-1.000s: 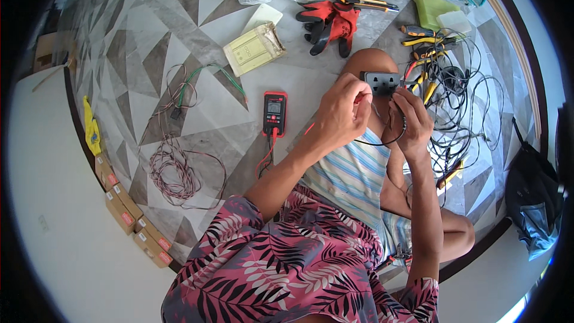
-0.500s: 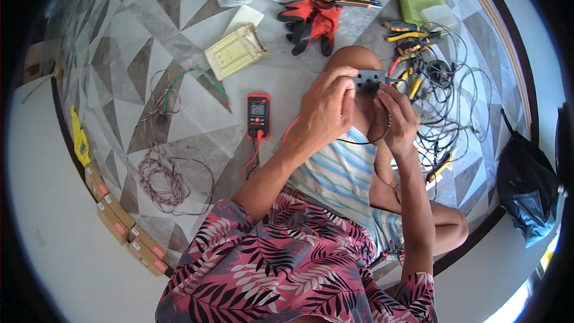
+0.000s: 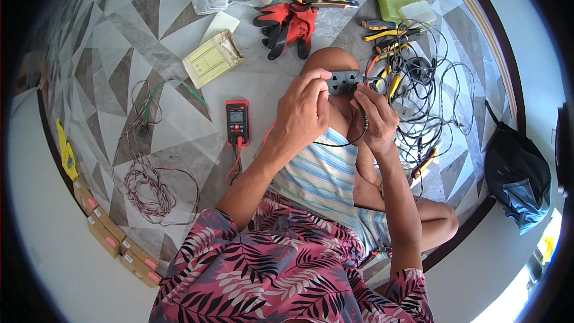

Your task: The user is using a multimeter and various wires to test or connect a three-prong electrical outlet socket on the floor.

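My left hand (image 3: pixel 305 110) grips a dark grey socket plate (image 3: pixel 344 82) over my raised knee (image 3: pixel 326 63). My right hand (image 3: pixel 375 116) pinches a black wire (image 3: pixel 341 142) against the plate's right edge; the wire loops down below both hands. A red and black multimeter (image 3: pixel 237 121) lies on the floor just left of my left forearm, its red lead trailing toward me. The plate's lower part is hidden behind my fingers.
Red and black work gloves (image 3: pixel 287 21) lie ahead of my knee. A beige switch plate (image 3: pixel 212 60) sits to the left. Tangled black cables and yellow-handled pliers (image 3: pixel 412 75) fill the right. Coiled wires (image 3: pixel 149 182) lie at left, small boxes (image 3: pixel 110 239) along the wall, a dark bag (image 3: pixel 517 173) at right.
The view has shifted a little, so the floor items sit further left and up. Both hands stay on the socket plate, with fingers working at its right edge.
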Tool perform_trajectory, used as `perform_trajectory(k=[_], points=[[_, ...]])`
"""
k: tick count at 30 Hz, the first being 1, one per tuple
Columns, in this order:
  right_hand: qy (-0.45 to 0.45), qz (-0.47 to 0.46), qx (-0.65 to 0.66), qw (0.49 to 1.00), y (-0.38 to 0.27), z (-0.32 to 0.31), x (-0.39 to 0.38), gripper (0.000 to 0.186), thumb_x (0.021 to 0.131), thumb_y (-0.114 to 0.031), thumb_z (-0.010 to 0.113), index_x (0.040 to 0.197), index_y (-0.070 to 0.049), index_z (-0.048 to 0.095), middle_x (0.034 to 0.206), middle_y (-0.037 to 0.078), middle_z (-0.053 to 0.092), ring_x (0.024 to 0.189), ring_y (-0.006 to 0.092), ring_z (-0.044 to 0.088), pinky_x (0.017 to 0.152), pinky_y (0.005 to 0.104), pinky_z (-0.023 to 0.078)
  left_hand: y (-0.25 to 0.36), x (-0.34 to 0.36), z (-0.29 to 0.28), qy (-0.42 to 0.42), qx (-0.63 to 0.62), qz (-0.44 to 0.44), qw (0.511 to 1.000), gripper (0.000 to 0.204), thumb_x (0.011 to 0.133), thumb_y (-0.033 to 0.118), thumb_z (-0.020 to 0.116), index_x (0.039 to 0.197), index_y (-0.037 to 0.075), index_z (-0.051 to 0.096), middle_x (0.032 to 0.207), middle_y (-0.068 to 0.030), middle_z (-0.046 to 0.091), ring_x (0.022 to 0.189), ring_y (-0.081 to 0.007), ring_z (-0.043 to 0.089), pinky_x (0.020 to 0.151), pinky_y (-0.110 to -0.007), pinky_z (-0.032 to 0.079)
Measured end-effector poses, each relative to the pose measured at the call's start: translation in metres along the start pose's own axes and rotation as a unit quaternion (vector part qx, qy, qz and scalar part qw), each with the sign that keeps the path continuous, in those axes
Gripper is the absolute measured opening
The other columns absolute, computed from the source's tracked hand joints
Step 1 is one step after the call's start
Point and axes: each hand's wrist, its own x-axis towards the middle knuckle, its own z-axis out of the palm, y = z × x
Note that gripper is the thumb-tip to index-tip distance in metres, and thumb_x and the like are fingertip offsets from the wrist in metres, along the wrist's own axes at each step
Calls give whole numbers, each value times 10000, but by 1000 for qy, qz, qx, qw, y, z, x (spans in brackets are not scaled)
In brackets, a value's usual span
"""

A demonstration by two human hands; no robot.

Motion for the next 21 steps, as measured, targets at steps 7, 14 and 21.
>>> perform_trajectory(k=[7, 14, 21], points=[[6, 13, -13, 1000, -1, -5, 2, 298, 764, 36, 807, 1049, -5, 730, 1024, 134, 745, 859, 273, 760, 653, 338, 606, 0, 2, 6, 13, -12, 8, 1000, 123, 839, -58, 614, 933, 10, 572, 1180, -130, 656, 1012, -357, 641, 850, -446, 526], [-8, 9, -10, 1000, 1, -2, 1, 339, 767, 24, 810, 1093, -20, 724, 1063, 126, 741, 857, 274, 759, 656, 332, 604, -2, 0, 3, 6, -10, -2, 1000, 125, 843, -47, 615, 941, 8, 561, 1179, -124, 649, 1005, -340, 641, 843, -440, 525], [-18, 15, -17, 1000, -1, -5, 3, 308, 781, 4, 806, 1078, -28, 732, 1059, 113, 743, 845, 259, 758, 623, 320, 594, -1, 2, 1, 2, -14, -5, 1000, 115, 845, -48, 618, 937, 4, 570, 1166, -120, 648, 994, -339, 643, 838, -439, 526]])
